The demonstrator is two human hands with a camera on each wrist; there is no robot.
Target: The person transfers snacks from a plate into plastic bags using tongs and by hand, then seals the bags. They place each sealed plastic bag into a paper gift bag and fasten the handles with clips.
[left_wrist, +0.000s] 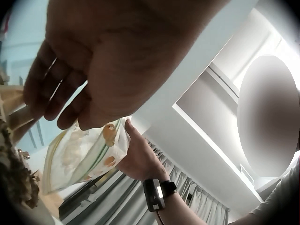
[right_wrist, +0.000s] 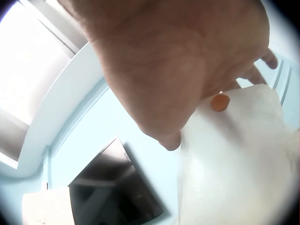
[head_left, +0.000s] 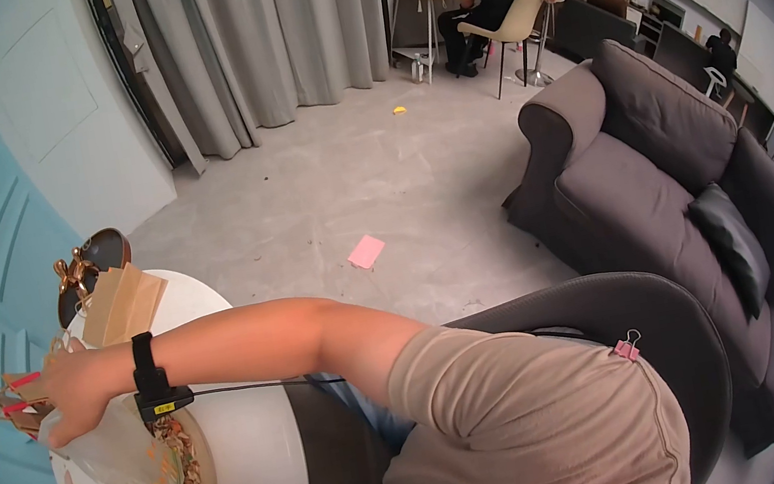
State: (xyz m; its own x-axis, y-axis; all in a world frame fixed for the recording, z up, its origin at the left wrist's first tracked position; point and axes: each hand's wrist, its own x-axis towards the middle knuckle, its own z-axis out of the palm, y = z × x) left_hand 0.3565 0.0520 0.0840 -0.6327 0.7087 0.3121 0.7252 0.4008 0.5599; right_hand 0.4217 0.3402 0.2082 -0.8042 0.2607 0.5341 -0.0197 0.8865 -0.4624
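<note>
Head: Your right hand (head_left: pixel 76 389) grips translucent bag (head_left: pixel 115 442) by far end, over left part of white table (head_left: pixel 260 475); zip edge slants nearer, beside shredded pile (head_left: pixel 181 455), perhaps keeping contents low. Paper bag (head_left: pixel 125 302) stands far side, likely leaving near side workable.

Left wrist: Your left hand (left_wrist: pixel 103 65), fingers bent near bag; can't tell if gripping.

Right wrist: Thumb and fingers flank bag, seemingly pinching for support.

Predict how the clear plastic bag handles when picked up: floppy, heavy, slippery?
Likely floppy: the bag looks creased near the right hand. Probably light for its size, since the film looks thin and see-through, though I can't clearly make out any contents. It may be slippery too; its surface looks smooth in the right wrist view.
</note>
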